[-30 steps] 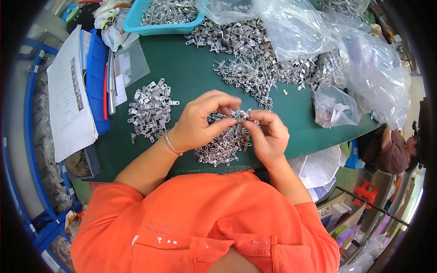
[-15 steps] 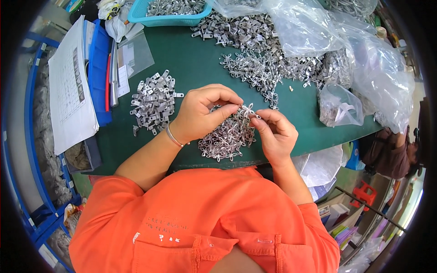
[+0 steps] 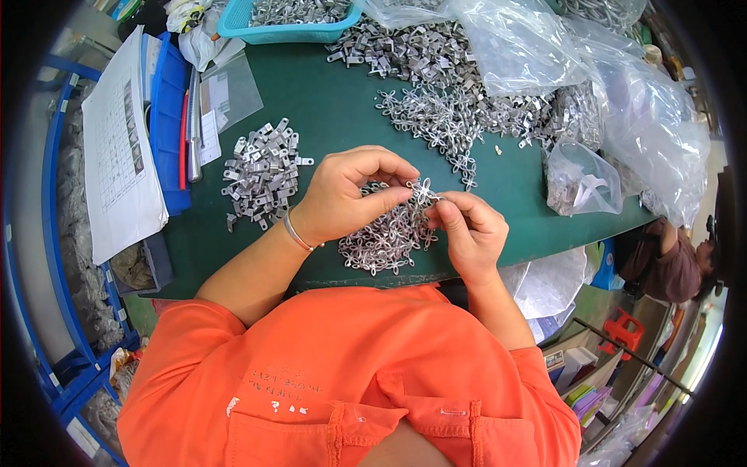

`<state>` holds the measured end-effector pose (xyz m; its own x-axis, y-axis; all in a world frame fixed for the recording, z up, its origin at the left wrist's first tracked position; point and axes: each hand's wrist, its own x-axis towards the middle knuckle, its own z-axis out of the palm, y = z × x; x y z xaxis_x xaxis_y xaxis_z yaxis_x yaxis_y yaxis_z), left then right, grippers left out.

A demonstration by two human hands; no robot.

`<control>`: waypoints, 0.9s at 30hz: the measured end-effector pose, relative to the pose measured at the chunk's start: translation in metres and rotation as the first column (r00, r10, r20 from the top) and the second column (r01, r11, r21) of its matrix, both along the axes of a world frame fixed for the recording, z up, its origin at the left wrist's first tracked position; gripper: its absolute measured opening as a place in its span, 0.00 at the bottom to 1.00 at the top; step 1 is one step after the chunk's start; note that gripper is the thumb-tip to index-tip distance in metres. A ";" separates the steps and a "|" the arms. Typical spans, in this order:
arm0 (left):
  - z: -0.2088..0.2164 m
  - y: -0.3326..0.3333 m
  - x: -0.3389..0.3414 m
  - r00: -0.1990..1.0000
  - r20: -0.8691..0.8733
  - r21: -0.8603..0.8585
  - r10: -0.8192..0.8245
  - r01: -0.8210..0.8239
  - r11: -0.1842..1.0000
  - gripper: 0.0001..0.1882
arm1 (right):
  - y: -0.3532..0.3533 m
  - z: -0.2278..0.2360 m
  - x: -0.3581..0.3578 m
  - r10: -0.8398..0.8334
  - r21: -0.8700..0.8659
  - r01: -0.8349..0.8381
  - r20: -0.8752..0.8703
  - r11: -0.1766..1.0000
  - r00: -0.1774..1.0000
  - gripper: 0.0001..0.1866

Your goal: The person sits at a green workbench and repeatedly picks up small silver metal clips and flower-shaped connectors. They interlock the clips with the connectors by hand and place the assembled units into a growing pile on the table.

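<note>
The green table (image 3: 311, 86) is holding a heap of metal loops (image 3: 377, 245). The left hand (image 3: 342, 194) is curling thumb and finger inward, can't tell if they're gripping. The right hand (image 3: 475, 233) is pinching the little loop cluster (image 3: 423, 189), which is sitting between both hands by the heap's far edge. I'm thinking light fingertip pressure is keeping those loops easiest to see.

A silvery looped piece (image 3: 423, 189) is held at the edge of a similar heap (image 3: 380, 243).

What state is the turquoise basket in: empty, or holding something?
Holding something: small metal pieces lie inside the turquoise basket; its far side is cropped.
</note>
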<state>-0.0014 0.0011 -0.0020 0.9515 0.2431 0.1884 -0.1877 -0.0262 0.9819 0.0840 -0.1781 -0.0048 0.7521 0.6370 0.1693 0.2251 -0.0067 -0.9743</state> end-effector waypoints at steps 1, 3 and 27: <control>0.001 -0.001 0.000 1.000 -0.001 -0.015 -0.003 0.003 1.000 0.09 | 0.000 0.001 0.000 0.009 -0.016 -0.008 0.034 1.000 0.999 0.03; 0.000 0.002 0.001 0.999 0.045 0.105 -0.023 0.018 0.994 0.07 | -0.002 0.002 0.002 0.027 -0.050 -0.022 0.102 0.999 0.994 0.02; 0.003 0.001 0.002 0.999 0.049 0.221 0.003 -0.014 0.975 0.11 | 0.001 0.001 0.007 -0.085 0.059 0.067 0.381 0.996 0.921 0.08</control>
